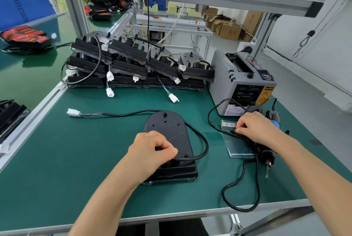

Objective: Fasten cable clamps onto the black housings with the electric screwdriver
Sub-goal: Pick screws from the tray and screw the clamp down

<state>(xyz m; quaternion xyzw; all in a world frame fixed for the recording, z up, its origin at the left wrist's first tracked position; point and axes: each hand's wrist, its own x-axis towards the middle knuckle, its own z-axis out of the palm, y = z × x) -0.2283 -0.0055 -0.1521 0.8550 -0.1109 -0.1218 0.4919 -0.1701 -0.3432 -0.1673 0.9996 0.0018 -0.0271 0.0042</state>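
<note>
Centrally, left hand (150, 152) fingers (161, 140) curled on black housing (167, 127), right hand (254, 127) apart

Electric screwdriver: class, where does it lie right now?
In the head view the electric screwdriver lies on the green mat at the right, partly hidden by the right hand, in front of the grey tape dispenser, bit toward the person.

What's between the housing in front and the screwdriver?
Head view: the cable loop from the housing, bare mat, then a clear plastic bag beside the screwdriver.
</note>
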